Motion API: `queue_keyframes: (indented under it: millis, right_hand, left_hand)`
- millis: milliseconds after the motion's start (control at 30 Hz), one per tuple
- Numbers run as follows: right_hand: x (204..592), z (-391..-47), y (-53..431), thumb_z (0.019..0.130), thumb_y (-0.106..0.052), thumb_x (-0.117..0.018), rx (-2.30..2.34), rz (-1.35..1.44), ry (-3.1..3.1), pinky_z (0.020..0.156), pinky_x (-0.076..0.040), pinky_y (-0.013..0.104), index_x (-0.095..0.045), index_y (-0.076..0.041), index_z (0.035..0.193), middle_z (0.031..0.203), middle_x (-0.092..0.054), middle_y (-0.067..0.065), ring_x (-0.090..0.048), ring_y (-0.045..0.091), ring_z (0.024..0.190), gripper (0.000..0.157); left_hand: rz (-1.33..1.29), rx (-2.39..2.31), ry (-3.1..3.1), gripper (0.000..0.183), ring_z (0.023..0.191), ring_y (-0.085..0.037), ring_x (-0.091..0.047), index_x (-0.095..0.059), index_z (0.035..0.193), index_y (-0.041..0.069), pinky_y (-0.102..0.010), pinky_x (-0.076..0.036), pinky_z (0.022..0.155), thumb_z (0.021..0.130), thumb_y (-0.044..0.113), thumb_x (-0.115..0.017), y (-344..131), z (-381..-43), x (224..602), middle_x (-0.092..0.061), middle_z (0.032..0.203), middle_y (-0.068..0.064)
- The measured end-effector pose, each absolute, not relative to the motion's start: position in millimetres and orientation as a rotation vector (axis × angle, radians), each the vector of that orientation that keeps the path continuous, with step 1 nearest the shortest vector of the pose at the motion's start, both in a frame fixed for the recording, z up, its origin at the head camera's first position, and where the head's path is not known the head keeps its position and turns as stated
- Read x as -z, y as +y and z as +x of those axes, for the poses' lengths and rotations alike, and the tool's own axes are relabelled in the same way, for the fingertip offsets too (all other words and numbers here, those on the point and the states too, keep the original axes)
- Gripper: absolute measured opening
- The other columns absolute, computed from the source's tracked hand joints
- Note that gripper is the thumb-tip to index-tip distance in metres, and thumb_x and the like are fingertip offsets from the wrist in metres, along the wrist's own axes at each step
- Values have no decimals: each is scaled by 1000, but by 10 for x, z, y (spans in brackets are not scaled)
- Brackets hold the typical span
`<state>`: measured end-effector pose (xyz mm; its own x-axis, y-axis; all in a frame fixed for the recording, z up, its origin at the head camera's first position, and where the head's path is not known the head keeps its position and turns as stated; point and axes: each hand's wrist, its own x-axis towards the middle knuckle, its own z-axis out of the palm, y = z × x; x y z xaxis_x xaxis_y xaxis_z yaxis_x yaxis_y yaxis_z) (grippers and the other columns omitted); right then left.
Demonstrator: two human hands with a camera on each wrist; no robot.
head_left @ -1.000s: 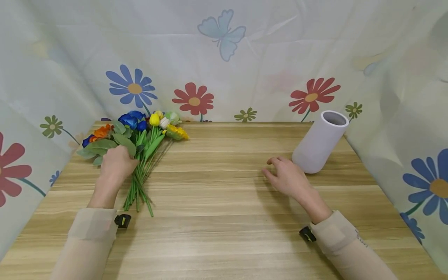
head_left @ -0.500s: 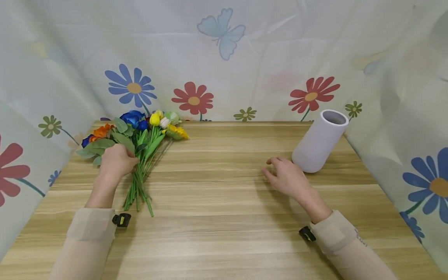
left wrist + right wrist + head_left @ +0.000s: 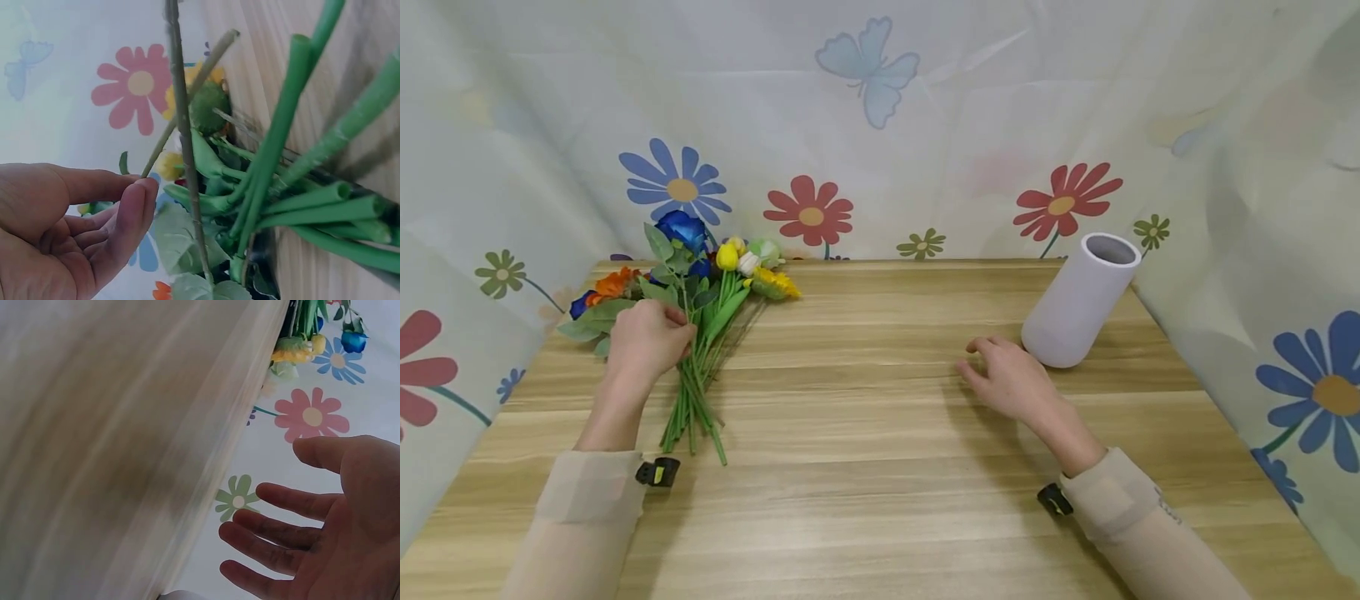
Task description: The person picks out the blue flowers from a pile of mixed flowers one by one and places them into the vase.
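My left hand (image 3: 642, 343) pinches a thin stem (image 3: 161, 147) between thumb and fingertip, as the left wrist view shows. That stem belongs to a blue rose (image 3: 682, 230) with green leaves, raised above the other flowers at the left of the table. Beneath lies a bunch of flowers: yellow tulips (image 3: 727, 256), an orange flower (image 3: 613, 283) and a sunflower (image 3: 777, 283), their green stems (image 3: 688, 408) toward me. On the other side my right hand (image 3: 1017, 380) hovers with relaxed fingers and holds nothing. Just beyond it a white vase (image 3: 1075, 308) leans to the right.
The wooden table (image 3: 865, 467) runs back to a pale curtain (image 3: 970, 100) printed with flowers and a butterfly. Curtain also hangs along both sides. A small black clip-like device (image 3: 658, 472) sits at my left cuff, and a similar device (image 3: 1055, 500) at my right.
The blue rose has risen out of the bunch, its stem drawn up by my left hand. My right hand and the vase keep their places; the view has shifted slightly.
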<state>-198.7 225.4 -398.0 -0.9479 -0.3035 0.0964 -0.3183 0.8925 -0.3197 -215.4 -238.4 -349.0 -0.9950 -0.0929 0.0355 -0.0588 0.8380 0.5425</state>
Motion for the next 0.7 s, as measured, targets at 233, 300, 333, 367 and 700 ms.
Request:
queue_keyframes:
  millis: [233, 300, 333, 367, 700]
  right_hand:
    - [3968, -1987, 2238, 103, -31, -65, -545, 489, -3016, 82, -54, 52, -66, 4, 125, 117, -67, 23, -67, 35, 96, 41]
    - [3964, -1991, 2229, 103, -31, -64, -554, 493, -3013, 84, -54, 53, -66, 4, 125, 119, -66, 23, -67, 37, 100, 42]
    - [3961, -1993, 2223, 103, -31, -64, -560, 492, -3013, 84, -54, 52, -66, 4, 125, 119, -66, 23, -67, 37, 100, 42]
    - [3958, -1993, 2218, 103, -32, -64, -564, 495, -3013, 84, -54, 52, -66, 4, 125, 120, -66, 23, -67, 37, 101, 42]
    - [3959, -1984, 2173, 104, -32, -63, -583, 493, -3024, 85, -53, 52, -66, 3, 125, 123, -65, 23, -67, 37, 103, 42]
  left_hand:
    - [70, 884, -2935, 23, 63, -22, -68, -69, 104, -10, -37, -53, 59, 98, 12, -65, -2264, -2143, 3438, -74, 79, -13]
    - [41, 883, -2929, 22, 64, -23, -68, -68, 104, -9, -37, -52, 59, 99, 12, -65, -2225, -2143, 3428, -74, 79, -14]
    - [26, 885, -2926, 21, 64, -23, -68, -68, 103, -9, -37, -52, 60, 99, 12, -64, -2202, -2143, 3422, -74, 79, -14]
    - [13, 886, -2924, 20, 64, -24, -68, -68, 103, -8, -38, -52, 61, 99, 12, -64, -2176, -2144, 3416, -74, 79, -14]
    - [-88, 871, -2873, 17, 70, -29, -69, -69, 100, -5, -49, -54, 69, 98, 11, -65, -1956, -2150, 3380, -73, 86, -18]
